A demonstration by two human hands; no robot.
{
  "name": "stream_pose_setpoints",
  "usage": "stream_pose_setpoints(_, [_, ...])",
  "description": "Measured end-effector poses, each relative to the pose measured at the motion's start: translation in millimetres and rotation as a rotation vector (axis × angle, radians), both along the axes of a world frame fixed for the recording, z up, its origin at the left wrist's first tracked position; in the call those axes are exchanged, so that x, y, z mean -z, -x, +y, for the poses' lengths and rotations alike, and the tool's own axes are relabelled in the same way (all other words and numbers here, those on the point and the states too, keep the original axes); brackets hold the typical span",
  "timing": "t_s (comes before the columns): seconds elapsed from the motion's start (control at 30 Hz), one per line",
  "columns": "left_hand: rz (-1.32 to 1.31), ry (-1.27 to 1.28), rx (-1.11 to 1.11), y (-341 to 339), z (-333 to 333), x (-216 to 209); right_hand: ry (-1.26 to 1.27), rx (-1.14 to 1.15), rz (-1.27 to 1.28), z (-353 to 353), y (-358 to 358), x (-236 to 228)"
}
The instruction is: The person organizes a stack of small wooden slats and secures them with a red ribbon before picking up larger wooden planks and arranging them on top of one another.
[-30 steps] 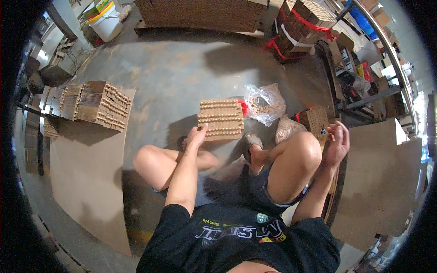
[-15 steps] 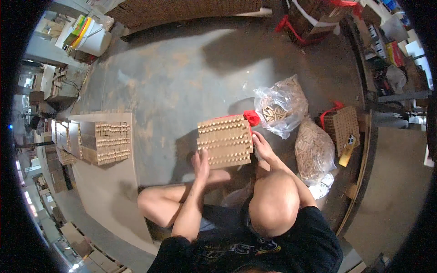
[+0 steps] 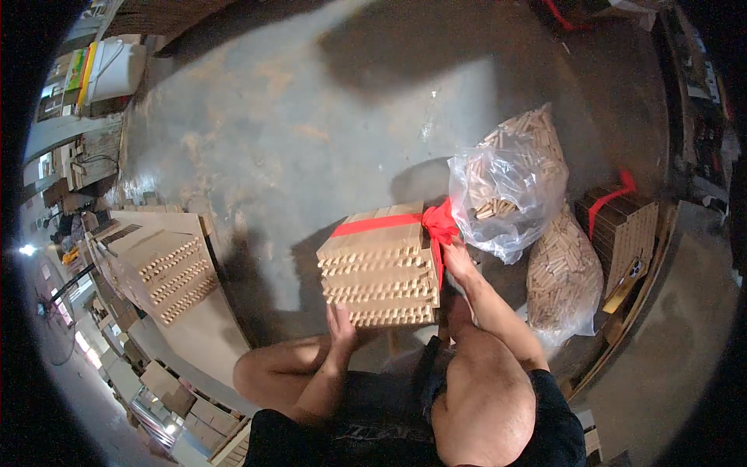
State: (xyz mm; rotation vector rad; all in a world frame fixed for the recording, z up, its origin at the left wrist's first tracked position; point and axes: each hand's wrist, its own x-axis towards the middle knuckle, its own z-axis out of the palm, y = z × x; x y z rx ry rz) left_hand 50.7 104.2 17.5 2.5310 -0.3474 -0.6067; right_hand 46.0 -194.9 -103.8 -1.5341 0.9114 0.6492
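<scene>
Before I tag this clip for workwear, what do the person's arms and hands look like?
The left hand and right hand are bare and ungloved. The forearms are uncovered too, below short, black sleeves.

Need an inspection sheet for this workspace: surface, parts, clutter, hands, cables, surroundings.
Surface: grey floor, brownish stains.
Job's things: dowelled board bundle; red ribbon across it, knot at right.
Clutter: open dowel bag; second dowel bag beside it.
Hands: left hand at bundle's lower left; right hand just below knot, grip unclear.
Cables: cannot tell; left edge blurred.
Surroundings: red-tied stack right; dowelled boards left; white bucket upper left.
</scene>
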Motion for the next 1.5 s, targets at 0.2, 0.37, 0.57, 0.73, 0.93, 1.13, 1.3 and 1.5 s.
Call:
stream_pose_setpoints(0.2, [0.290, 0.202, -0.699, 30, 26, 35, 0.072, -0.409, 0.085, -5, 7, 31])
stream_pose_setpoints(0.37, [0.300, 0.309, -0.650, -5, 34, 25, 0.146, 0.042, -0.173, 12, -11, -5])
stream_pose_setpoints(0.57, [0.401, 0.675, -1.159, -35, 72, 32, -0.086, 0.164, -0.139, -4, -64, -66])
stream_pose_setpoints(0.73, [0.627, 0.596, -1.295, -75, 76, 25, -0.767, 0.220, 0.003, 18, -52, -2])
stream_pose_setpoints(0.93, [0.628, 0.828, -1.042, -107, 59, 26, -1.080, 0.281, 0.137, 39, -58, -47])
stream_pose_setpoints(1.13, [0.638, 0.864, -1.191, -98, 29, 23, -0.932, 0.452, 0.129, 3, -73, -36])
stream_pose_setpoints(1.3, [0.890, 0.984, -1.272, -93, 35, 68, -0.808, 0.523, 0.095, -27, -85, -38])
stream_pose_setpoints(1.5, [0.911, 1.185, -1.273, -97, 18, 58, -0.242, 0.189, -0.274, -16, -89, -70])
